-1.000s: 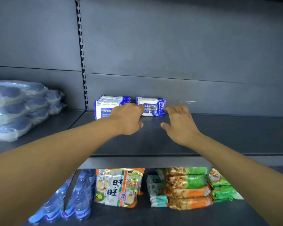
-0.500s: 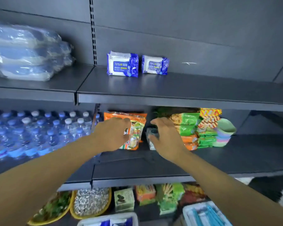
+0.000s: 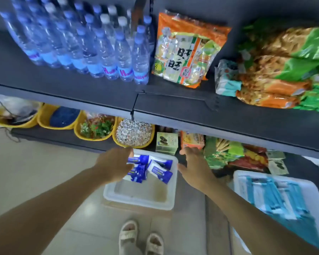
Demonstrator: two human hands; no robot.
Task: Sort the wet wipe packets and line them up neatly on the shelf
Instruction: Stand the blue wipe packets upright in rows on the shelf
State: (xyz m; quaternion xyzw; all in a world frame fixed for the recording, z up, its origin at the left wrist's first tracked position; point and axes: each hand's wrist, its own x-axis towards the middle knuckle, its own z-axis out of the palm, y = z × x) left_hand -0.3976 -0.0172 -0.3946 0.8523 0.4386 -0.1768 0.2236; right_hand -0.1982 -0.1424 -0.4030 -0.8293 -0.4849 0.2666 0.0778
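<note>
Hands reach down toward a white bin [image 3: 118,195] on the floor. Left hand [image 3: 113,165], fingers loosely curled and holding nothing, hovers over the blue wet wipe packets [image 3: 149,170] in the bin; right hand [image 3: 196,169] is spread, released, just beside its rim.

Both forearms bare to the frame edge, no sleeves, no watch, rings or gloves on left hand [image 3: 114,165] or right hand [image 3: 195,168]. Feet at near edge in cream/beige open-toe slippers [image 3: 141,237] w/ thick, soft-looking straps, toes showing. Edges slightly blurred.
</note>
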